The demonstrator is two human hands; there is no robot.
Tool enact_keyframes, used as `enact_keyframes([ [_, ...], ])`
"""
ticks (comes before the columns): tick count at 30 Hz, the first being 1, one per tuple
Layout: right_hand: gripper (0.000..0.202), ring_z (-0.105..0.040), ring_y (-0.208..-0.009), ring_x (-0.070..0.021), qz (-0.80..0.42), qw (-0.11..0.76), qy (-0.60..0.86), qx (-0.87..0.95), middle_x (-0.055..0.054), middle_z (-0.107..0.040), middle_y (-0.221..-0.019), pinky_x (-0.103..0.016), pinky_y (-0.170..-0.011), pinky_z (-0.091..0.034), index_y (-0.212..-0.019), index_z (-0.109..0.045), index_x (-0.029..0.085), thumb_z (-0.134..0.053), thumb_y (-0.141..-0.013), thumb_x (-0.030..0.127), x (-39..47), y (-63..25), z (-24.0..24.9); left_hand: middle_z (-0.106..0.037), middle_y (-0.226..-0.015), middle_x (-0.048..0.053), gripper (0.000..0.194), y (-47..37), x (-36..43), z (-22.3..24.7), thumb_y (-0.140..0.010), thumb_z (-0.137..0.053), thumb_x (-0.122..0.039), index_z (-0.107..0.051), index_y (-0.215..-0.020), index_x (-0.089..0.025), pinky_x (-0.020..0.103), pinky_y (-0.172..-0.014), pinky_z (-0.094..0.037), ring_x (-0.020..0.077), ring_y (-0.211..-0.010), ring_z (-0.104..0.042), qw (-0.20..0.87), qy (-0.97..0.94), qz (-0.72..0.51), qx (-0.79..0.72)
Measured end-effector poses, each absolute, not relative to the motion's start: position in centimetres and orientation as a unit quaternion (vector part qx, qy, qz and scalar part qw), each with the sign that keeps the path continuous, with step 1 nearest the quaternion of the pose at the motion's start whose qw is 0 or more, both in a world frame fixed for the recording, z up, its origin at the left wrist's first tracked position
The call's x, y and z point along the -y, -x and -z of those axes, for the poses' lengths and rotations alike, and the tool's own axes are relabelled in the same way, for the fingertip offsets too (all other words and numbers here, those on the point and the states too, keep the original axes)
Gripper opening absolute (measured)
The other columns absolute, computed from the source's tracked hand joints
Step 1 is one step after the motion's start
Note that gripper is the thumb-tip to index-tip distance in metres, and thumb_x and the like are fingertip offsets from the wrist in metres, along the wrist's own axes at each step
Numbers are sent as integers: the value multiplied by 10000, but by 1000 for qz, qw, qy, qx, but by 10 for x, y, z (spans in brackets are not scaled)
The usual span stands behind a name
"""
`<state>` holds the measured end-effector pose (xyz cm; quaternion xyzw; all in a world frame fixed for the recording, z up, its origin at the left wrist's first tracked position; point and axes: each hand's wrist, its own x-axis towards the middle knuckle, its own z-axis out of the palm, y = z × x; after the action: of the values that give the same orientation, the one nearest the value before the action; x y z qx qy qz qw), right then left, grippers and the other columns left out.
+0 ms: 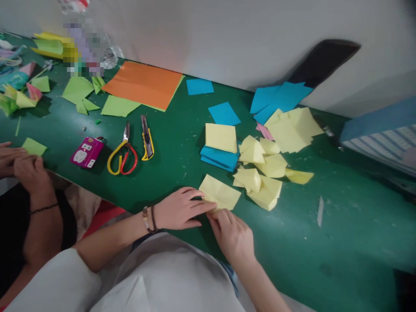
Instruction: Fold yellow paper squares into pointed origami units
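A pale yellow paper sheet (221,191) lies on the green table in front of me, its near edge under my fingers. My left hand (182,209) rests with stretched fingers across the sheet's near left side, the index fingertip reaching my other hand. My right hand (232,236) pinches the sheet's near edge between thumb and curled fingers. Just beyond are a stack of yellow squares (221,138) and a stack of blue squares (219,158). Several folded yellow paper pieces (256,151) lie to the right of these stacks.
Scissors (123,151), a yellow utility knife (147,138) and a purple box (87,152) lie to the left. Orange paper (144,84) and blue sheets (279,102) lie near the wall. At far left, a co-worker's hands (26,167) touch green paper. A thin strip (320,211) is at right.
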<state>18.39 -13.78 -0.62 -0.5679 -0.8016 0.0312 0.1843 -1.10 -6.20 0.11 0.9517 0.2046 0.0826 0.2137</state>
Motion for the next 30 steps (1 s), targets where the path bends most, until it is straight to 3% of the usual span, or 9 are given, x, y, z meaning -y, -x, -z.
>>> enact_keyframes([
  [5, 243, -544, -528, -100, -105, 242, 557, 788, 15, -592, -614, -231, -529, -394, -719, -571, 203, -536, -944, 286, 142, -188, 3, -603, -1304, 66, 513, 11, 62, -2, -953, -492, -402, -404, -1408, -184, 381, -1056, -348, 224, -1260, -443, 212, -952, -72, -206],
  [9, 94, -635, -688, -140, -32, 270, 619, 737, -33, -672, -784, -244, -635, -496, -965, -640, 199, -581, -907, 244, 133, -221, -1, -575, -1350, 62, 514, 13, 61, -3, -948, -498, -442, -432, -1403, -211, 387, -1057, -346, 229, -1267, -442, 191, -962, -73, -182],
  [12, 250, -656, -880, -202, 16, 228, 589, 775, -100, -682, -1024, -331, -787, -537, -1119, -647, 203, -534, -899, 166, 124, -245, 0, -593, -1327, 52, 455, 16, 59, 2, -941, -508, -463, -518, -1338, -242, 397, -1050, -353, 234, -1253, -465, 182, -965, -99, -161],
  [17, 344, -614, -1005, -245, 15, 178, 497, 849, -125, -620, -1229, -406, -808, -546, -1116, -683, 261, -492, -880, 98, 117, -261, 4, -690, -1125, 35, 287, 19, 55, 9, -952, -513, -424, -670, -1083, -222, 355, -1055, -367, 191, -1214, -535, 186, -962, -153, -126],
  [21, 294, -580, -1055, -248, 18, 192, 438, 878, -110, -644, -1206, -401, -824, -536, -1022, -711, 255, -508, -882, 95, 117, -259, 1, -677, -1153, 23, 295, 18, 55, 5, -957, -492, -450, -665, -1090, -251, 407, -1100, -330, 219, -1257, -513, 169, -965, -140, -143],
  [26, 256, -582, -1078, -234, 3, 196, 405, 893, -85, -686, -1155, -367, -815, -520, -985, -708, 222, -489, -915, 111, 123, -252, -4, -540, -1391, 50, 446, 17, 60, -1, -919, -489, -564, -613, -1191, -235, 533, -1135, -265, 306, -1398, -342, 135, -968, -99, -189],
  [30, 214, -606, -1034, -210, -50, 212, 411, 885, -62, -720, -1033, -346, -828, -510, -964, -702, 202, -514, -916, 112, 125, -245, -5, -502, -1433, 80, 493, 18, 67, 2, -940, -478, -519, -563, -1266, -159, 475, -1164, -264, 271, -1409, -333, 129, -969, -85, -194],
])
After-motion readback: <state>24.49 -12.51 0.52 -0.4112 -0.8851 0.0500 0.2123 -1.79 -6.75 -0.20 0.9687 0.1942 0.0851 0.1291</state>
